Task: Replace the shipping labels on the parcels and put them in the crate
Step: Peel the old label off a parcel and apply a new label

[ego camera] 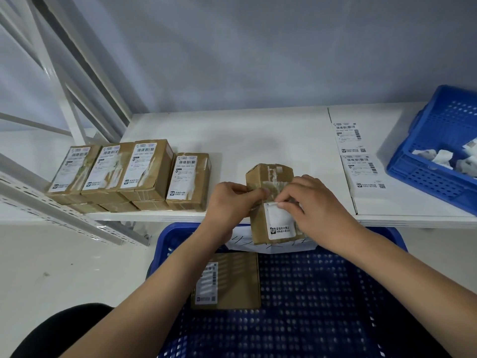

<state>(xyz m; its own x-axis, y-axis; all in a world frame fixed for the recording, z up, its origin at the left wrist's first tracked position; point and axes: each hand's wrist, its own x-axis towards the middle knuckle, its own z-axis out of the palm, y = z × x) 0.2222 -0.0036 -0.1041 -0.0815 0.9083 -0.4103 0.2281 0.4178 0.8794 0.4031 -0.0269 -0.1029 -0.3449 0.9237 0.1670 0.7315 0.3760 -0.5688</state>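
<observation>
Fingertips of both hands are bunched over the label's top edge, so exactly how much of it is stuck down is hard to tell, and the print on it is mostly washed out apart from a dark logo line at the bottom. The blue basket at far right is cut off by the frame, with crumpled white scraps inside. White table, pale grey wall behind, white metal racking at left. Centre of the table edge: the parcel, held above the blue crate. Left hand grips its left side, fingers curled; right hand pinches the label at its upper edge. One labelled parcel in the crate, waiting parcels at left, fresh labels lying right.
</observation>
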